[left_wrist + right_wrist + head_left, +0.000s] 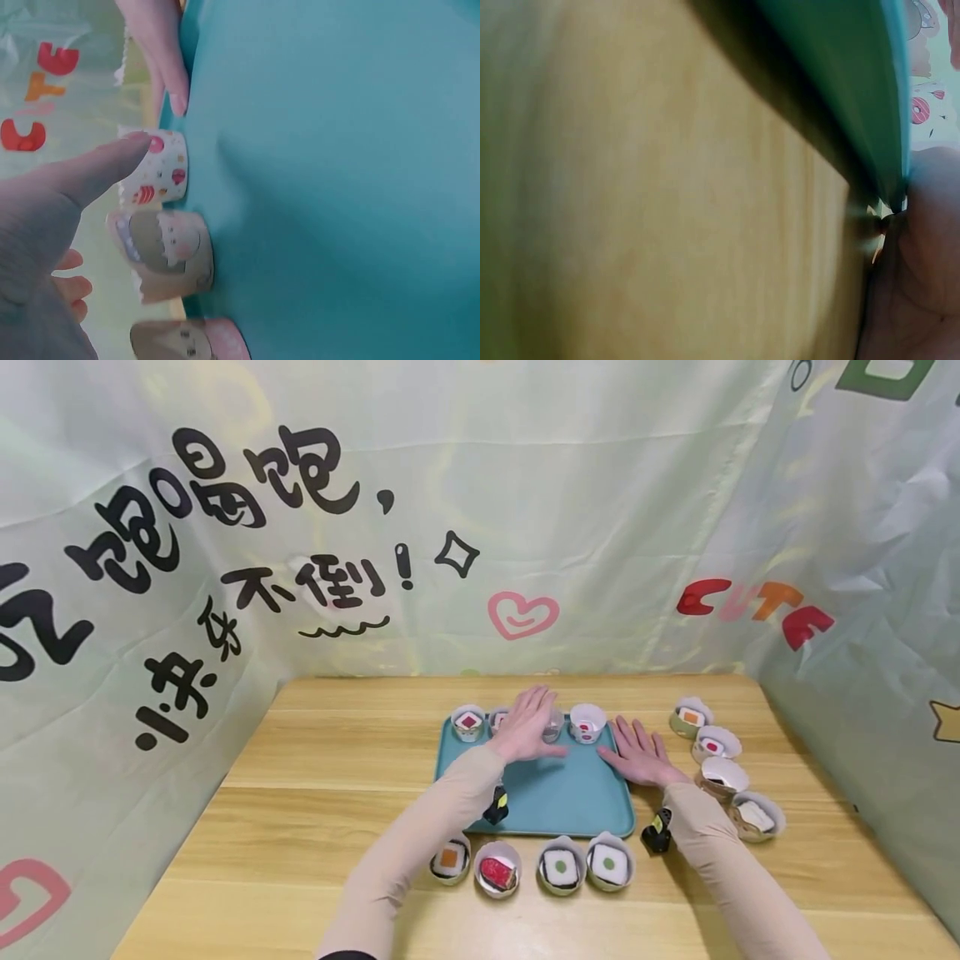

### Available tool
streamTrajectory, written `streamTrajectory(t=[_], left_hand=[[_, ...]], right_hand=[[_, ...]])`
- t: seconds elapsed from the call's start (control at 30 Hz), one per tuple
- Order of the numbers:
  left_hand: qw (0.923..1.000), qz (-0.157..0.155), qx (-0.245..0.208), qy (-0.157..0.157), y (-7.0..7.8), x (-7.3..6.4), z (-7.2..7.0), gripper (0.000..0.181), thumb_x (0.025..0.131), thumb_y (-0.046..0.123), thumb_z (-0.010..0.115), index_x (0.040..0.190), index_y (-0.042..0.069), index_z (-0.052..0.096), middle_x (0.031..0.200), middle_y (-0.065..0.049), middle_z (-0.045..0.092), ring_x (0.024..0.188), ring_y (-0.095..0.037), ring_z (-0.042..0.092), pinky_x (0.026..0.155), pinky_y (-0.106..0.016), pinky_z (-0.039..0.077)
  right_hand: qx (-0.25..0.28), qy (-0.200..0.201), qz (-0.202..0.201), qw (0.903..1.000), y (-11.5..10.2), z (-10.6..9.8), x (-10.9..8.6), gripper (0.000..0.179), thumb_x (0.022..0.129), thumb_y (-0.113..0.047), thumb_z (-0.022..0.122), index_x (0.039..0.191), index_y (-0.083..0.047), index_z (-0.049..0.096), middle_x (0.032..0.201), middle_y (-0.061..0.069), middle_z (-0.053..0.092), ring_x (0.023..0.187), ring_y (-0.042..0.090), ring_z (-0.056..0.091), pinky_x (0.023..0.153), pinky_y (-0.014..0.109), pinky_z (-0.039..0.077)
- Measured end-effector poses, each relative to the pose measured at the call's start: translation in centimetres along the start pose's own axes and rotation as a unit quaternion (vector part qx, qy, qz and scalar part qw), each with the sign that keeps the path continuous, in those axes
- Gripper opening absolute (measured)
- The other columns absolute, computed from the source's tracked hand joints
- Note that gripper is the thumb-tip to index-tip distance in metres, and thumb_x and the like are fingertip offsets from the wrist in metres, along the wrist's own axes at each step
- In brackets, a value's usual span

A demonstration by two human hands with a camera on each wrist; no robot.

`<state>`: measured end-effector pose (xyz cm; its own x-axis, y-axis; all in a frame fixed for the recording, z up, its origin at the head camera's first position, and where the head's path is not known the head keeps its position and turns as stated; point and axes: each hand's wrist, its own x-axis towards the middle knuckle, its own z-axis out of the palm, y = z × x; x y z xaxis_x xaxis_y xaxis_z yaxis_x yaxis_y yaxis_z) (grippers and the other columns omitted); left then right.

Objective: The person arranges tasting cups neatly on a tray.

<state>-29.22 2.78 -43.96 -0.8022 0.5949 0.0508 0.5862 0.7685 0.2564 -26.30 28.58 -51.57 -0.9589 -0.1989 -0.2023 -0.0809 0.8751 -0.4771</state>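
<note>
On the blue tray, a row of patterned paper cups lines the far edge. At its left end, one cup holds a white sushi piece with a dark red middle; at its right end is a white printed cup. My left hand reaches over the cups between them, fingers extended, partly hiding them. In the left wrist view its thumb overlaps the white cup; contact is unclear. My right hand lies with fingers spread at the tray's right edge, its thumb over the rim.
Along the tray's near side stand several cups with sushi pieces, including one with a red top and one with a green dot. More filled cups, such as one with an orange square, curve along the right. A printed cloth surrounds the wooden table.
</note>
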Motion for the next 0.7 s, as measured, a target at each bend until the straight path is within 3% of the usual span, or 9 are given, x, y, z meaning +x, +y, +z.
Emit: streamTrajectory(t=[0.3,0.5,0.7], left_hand=[[0.9990,-0.022,-0.033,0.022,-2.9,-2.7,-1.4,0.107,0.087,0.053,0.074,0.162,0.006,0.014,0.172,-0.013,0.005,0.160,-0.031,0.002,0.131,-0.045,0.004],[0.9958,-0.044,-0.060,0.054,-6.2,-4.9,-1.7,0.104,0.091,0.049,0.070,0.162,0.004,0.009,0.171,-0.017,-0.001,0.159,-0.034,-0.005,0.130,-0.049,0.000],[0.9897,-0.070,-0.086,0.090,-9.8,-7.6,-1.9,0.095,0.096,0.041,0.065,0.160,-0.004,0.010,0.169,-0.024,-0.002,0.157,-0.042,-0.003,0.127,-0.058,0.000]], right_hand=[[0.002,0.000,0.000,1.0000,0.0,0.0,-0.1,0.105,0.094,-0.080,0.024,0.161,-0.001,0.005,0.169,0.023,-0.005,0.154,0.049,-0.013,0.118,0.069,-0.014],[-0.003,0.000,0.000,1.0000,0.3,0.1,0.2,0.104,0.095,-0.079,0.024,0.161,-0.001,0.005,0.169,0.023,-0.005,0.154,0.049,-0.012,0.118,0.069,-0.014],[-0.004,-0.002,-0.002,1.0000,0.3,0.1,0.2,0.103,0.095,-0.078,0.025,0.161,-0.002,0.005,0.169,0.023,-0.005,0.154,0.049,-0.013,0.118,0.069,-0.014]])
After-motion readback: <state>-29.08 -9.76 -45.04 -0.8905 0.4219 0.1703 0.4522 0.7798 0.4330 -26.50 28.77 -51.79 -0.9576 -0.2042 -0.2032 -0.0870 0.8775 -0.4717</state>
